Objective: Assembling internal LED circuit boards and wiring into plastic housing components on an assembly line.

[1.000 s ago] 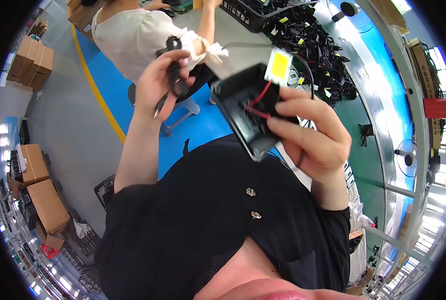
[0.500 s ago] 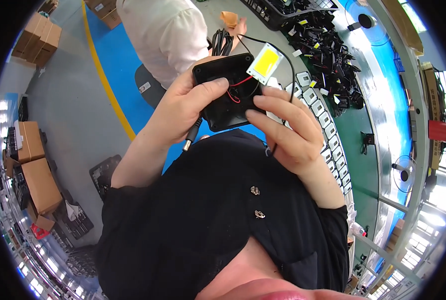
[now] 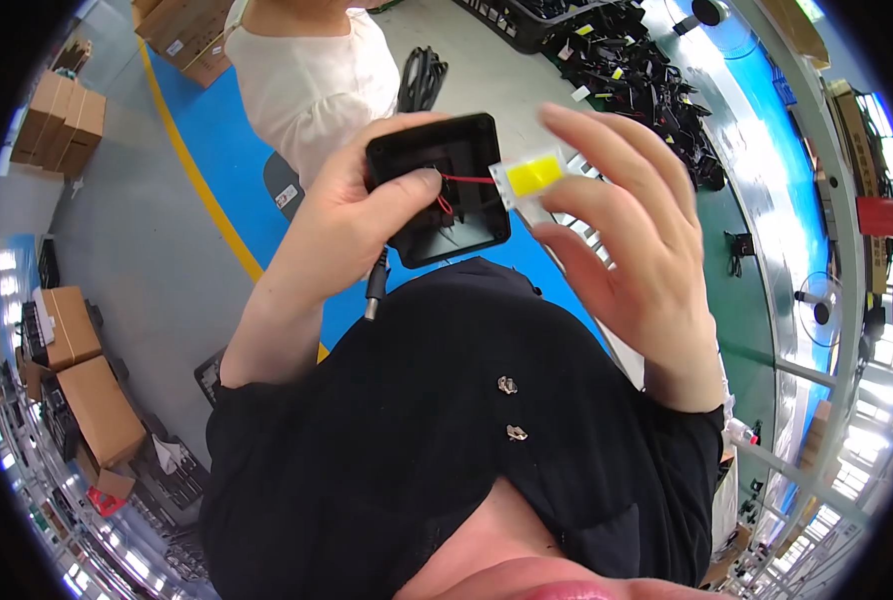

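Note:
My left hand (image 3: 352, 205) grips a square black plastic housing (image 3: 452, 245), its thumb pressed inside the open face beside thin red wires (image 3: 447, 203). One red wire runs out to a small white LED board (image 3: 535, 177) with a yellow rectangle, which hangs over the housing's right edge. Close to that board, my right hand (image 3: 642, 215) is open, its fingers apart and slightly blurred; a fingertip is at or near the board's corner, and I cannot tell if it touches. A bundled black cable (image 3: 422, 80) shows beyond the housing. Below my left hand dangles a black barrel plug (image 3: 374, 295).
A person in a white top (image 3: 317, 90) sits just ahead on the left. Black parts with cables are heaped on the green bench (image 3: 657, 80) at the right, near a black crate (image 3: 527, 25). Cardboard boxes (image 3: 102, 400) stand on the floor at the left.
My right hand has come off the housing and moved right, its fingers spreading. The LED board has swung lower and turned sideways. The black cable no longer loops across the right hand.

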The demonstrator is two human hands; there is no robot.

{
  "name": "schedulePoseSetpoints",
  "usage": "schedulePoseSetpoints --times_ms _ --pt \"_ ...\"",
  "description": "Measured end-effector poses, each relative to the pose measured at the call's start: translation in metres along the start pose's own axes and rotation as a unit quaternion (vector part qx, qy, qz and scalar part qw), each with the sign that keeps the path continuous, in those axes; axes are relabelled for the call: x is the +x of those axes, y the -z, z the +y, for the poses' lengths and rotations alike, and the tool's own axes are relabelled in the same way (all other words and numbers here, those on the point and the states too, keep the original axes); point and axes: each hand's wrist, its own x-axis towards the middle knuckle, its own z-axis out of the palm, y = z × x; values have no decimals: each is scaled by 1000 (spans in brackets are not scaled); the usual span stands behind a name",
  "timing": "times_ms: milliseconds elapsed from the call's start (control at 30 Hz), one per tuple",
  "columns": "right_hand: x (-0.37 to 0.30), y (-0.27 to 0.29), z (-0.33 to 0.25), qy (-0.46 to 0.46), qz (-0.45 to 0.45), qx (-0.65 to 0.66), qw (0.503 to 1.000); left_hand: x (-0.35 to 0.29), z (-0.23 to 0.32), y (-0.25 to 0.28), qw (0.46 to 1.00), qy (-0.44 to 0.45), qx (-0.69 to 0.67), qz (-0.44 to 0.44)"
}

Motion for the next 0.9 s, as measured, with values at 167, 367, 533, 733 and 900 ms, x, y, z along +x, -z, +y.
schedulePoseSetpoints --times_ms 167,367,533,733,900 --pt "6 -6 13 34 -74 3 997 3 -5 -7 996 -50 78 14" --pt "6 -2 16 -30 -93 72 993 4 -8 -10 985 -93 140 38" --pt "19 11 23 -209 -150 249 934 7 -12 -15 960 -204 191 20" --pt "12 16 18 -232 -128 238 934 19 -18 -31 967 -172 144 123" --pt "8 17 14 -212 -99 208 950 30 -20 -39 969 -188 93 130"
